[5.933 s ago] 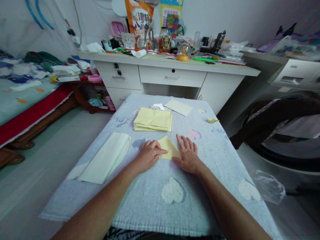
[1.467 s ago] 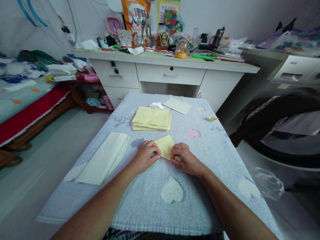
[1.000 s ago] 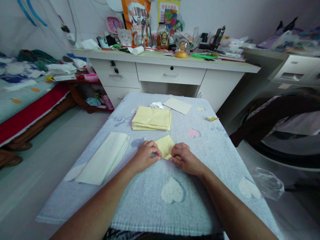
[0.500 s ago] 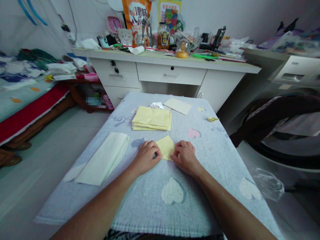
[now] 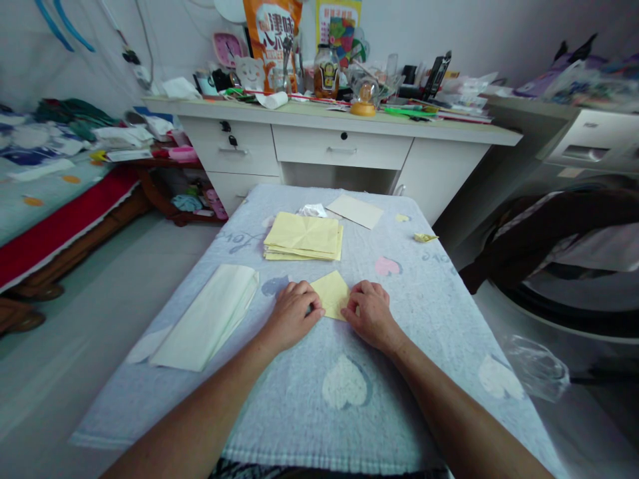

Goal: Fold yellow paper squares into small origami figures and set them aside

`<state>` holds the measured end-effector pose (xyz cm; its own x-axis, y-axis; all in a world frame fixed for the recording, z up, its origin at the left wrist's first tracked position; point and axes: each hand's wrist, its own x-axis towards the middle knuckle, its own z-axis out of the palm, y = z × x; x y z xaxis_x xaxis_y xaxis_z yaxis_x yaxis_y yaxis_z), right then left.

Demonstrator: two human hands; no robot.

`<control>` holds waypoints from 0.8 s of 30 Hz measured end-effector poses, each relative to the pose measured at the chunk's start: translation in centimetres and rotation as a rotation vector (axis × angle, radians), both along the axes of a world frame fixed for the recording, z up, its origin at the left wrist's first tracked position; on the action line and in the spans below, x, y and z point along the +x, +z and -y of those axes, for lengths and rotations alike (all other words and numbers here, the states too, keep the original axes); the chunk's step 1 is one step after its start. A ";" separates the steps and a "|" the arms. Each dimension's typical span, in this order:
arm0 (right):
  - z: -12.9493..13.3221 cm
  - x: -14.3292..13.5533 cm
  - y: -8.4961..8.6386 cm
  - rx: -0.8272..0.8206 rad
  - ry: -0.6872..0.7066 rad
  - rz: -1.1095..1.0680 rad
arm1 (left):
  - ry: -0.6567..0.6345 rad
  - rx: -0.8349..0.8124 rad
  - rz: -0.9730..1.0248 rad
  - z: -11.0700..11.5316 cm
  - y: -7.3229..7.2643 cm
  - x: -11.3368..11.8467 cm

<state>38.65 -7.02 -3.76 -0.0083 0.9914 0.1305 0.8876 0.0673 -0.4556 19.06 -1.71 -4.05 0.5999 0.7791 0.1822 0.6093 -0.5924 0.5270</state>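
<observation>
A small sheet of yellow paper (image 5: 331,293), with a pointed top corner, lies on the cloth-covered table between my hands. My left hand (image 5: 298,311) is closed at its lower left edge, thumb and fingertips pinching the paper there. On the opposite side my right hand (image 5: 370,309) pinches the lower right edge, fingers curled. Just beyond the sheet lies a stack of yellow paper (image 5: 302,234), its top piece marked with crease lines. A small folded yellow paper piece (image 5: 425,237) rests farther off at the right.
On the left of the blue tablecloth (image 5: 279,412) lies a folded pale paper bundle (image 5: 210,319). A cream card (image 5: 355,211) and a crumpled white tissue (image 5: 313,210) are near the back. A cluttered white desk (image 5: 319,123) stands behind; a washing machine (image 5: 589,143) is at right.
Both hands stay almost where they were, pinching the paper. The right fingertips have shifted very slightly; the lower edge line of the sheet looks a little flatter.
</observation>
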 end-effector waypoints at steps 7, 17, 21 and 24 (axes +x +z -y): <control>0.0 -0.1 -0.1 -0.002 -0.008 0.002 | 0.013 -0.001 -0.001 0.0 -0.1 0.0; -0.1 0.0 -0.5 0.045 -0.016 0.011 | 0.028 -0.012 0.011 0.0 -0.1 0.2; -0.1 0.0 -0.6 0.032 -0.016 0.020 | 0.031 -0.012 -0.007 0.0 -0.1 0.2; 0.0 -0.1 -0.4 0.014 -0.018 0.025 | 0.024 -0.010 -0.013 0.0 0.0 0.2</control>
